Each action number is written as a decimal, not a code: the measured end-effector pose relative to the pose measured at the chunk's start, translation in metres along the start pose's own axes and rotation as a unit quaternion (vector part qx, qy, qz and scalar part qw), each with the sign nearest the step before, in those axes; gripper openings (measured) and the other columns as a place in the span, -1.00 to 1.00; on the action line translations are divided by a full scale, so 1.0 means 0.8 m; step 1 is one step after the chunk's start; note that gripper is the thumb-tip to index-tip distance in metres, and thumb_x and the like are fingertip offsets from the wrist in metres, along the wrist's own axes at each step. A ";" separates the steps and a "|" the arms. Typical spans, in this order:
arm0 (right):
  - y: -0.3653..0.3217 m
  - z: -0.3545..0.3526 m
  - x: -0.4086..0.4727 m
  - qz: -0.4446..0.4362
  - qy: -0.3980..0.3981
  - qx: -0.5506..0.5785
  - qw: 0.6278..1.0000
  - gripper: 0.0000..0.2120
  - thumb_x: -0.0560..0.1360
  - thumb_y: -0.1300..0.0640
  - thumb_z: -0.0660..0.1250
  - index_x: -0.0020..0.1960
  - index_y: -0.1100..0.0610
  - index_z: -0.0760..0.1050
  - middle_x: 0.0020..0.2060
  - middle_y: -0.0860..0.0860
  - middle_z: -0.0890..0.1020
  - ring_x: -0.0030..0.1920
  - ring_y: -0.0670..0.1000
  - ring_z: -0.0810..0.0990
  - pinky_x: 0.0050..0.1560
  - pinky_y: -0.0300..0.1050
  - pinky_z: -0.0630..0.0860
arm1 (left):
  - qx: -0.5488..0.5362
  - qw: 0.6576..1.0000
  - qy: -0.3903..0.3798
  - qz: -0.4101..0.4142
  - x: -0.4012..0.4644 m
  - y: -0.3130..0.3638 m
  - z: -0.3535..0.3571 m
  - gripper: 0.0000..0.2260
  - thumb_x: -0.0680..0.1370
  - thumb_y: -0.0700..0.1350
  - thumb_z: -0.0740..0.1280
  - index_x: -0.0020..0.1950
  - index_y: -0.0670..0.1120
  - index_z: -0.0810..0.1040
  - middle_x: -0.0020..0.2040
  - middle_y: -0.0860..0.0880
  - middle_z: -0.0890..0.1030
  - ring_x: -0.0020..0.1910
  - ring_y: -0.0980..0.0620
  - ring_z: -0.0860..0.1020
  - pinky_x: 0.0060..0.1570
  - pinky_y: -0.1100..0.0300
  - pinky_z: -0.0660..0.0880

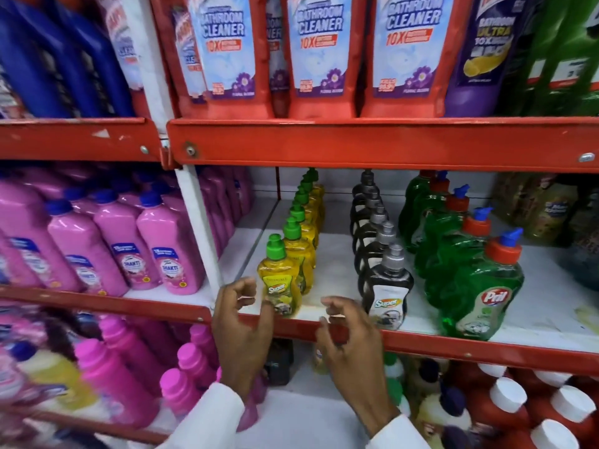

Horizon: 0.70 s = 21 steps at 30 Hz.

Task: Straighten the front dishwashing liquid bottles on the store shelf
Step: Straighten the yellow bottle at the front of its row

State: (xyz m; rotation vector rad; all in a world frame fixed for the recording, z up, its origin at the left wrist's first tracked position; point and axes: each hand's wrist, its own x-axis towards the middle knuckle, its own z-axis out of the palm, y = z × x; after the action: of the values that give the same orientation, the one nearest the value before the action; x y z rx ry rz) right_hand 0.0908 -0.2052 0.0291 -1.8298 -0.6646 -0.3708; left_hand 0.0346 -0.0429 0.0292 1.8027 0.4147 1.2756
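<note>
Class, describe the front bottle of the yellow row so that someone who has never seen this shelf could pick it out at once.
Find the middle red metal shelf, where three rows of dishwashing bottles run front to back. In the leftmost row, take the small yellow plastic bottle with a green cap at the front edge. Its neighbours to the right are dark with grey caps or green with red caps.

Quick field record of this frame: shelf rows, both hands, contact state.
shelf: red shelf edge, middle tier
rows: yellow bottles left; black bottles centre; green bottles right
front yellow bottle: upright at shelf edge, label forward
left hand: open, fingers curled beside front yellow bottle; contact unclear
right hand: open, between front yellow bottle and front black bottle, holding nothing
</note>
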 end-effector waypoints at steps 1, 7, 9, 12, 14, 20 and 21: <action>-0.002 0.015 0.008 0.006 -0.024 0.000 1.000 -0.70 0.48 0.19 0.39 0.20 0.02 0.55 0.09 -0.07 0.64 0.07 -0.22 0.58 0.14 -0.39 0.46 | 0.006 0.999 -0.029 -0.017 0.011 -0.009 -0.004 -0.65 0.42 0.01 0.35 0.19 0.00 0.52 0.10 -0.02 0.63 0.04 0.08 0.62 0.07 0.18 0.57; 0.001 0.051 0.048 0.019 -0.118 -0.030 0.992 -0.61 0.49 0.19 0.38 0.32 0.08 0.51 0.17 -0.03 0.69 0.10 -0.16 0.65 0.20 -0.21 0.54 | 0.080 0.967 -0.242 0.014 0.037 -0.044 -0.009 -0.67 0.47 0.00 0.34 0.22 -0.02 0.55 0.04 0.09 0.70 0.02 0.18 0.67 0.07 0.05 0.63; 0.004 0.050 0.048 0.037 -0.118 -0.031 0.992 -0.67 0.49 0.19 0.39 0.25 0.05 0.55 0.07 -0.10 0.71 -0.02 -0.33 0.64 0.09 -0.40 0.53 | 0.075 0.965 -0.251 0.021 0.039 -0.049 -0.008 -0.70 0.48 -0.08 0.38 0.20 -0.01 0.56 0.05 0.11 0.72 0.02 0.22 0.67 0.07 0.05 0.64; 0.008 0.049 0.046 0.057 -0.097 -0.029 0.993 -0.71 0.46 0.17 0.41 0.17 0.00 0.56 -0.01 -0.11 0.73 -0.06 -0.27 0.66 0.03 -0.33 0.59 | 0.071 0.960 -0.271 0.028 0.042 -0.054 -0.008 -0.68 0.48 -0.05 0.40 0.24 0.04 0.54 0.08 0.12 0.72 0.05 0.17 0.68 0.10 -0.01 0.63; 0.012 0.047 0.046 0.073 -0.090 -0.021 0.993 -0.72 0.45 0.17 0.42 0.14 -0.01 0.56 -0.03 -0.10 0.73 -0.09 -0.21 0.69 0.02 -0.24 0.62 | 0.065 0.957 -0.282 0.023 0.042 -0.051 -0.005 -0.66 0.48 -0.03 0.40 0.25 0.06 0.53 0.09 0.12 0.72 0.06 0.17 0.68 0.10 -0.02 0.63; 0.012 0.044 0.049 0.101 -0.105 -0.005 0.989 -0.74 0.46 0.18 0.42 0.13 0.02 0.56 -0.04 -0.04 0.73 -0.11 -0.18 0.70 -0.08 -0.27 0.65 | 0.052 0.957 -0.284 0.025 0.043 -0.049 0.004 -0.64 0.48 -0.02 0.42 0.28 0.05 0.54 0.11 0.14 0.72 0.08 0.22 0.66 0.15 0.02 0.62; 0.000 0.035 0.054 0.098 -0.088 -0.010 0.991 -0.74 0.46 0.17 0.43 0.13 0.01 0.56 -0.03 -0.05 0.73 -0.10 -0.17 0.70 -0.06 -0.25 0.65 | 0.041 0.957 -0.284 0.030 0.052 -0.039 0.003 -0.63 0.48 -0.02 0.42 0.29 0.05 0.54 0.12 0.13 0.71 0.08 0.22 0.66 0.16 0.01 0.61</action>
State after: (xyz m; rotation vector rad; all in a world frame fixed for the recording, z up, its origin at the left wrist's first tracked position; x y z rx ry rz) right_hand 0.1235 -0.1677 0.0429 -1.9431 -0.5954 -0.0866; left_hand 0.0605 0.0023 0.0285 2.1618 0.0899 0.7301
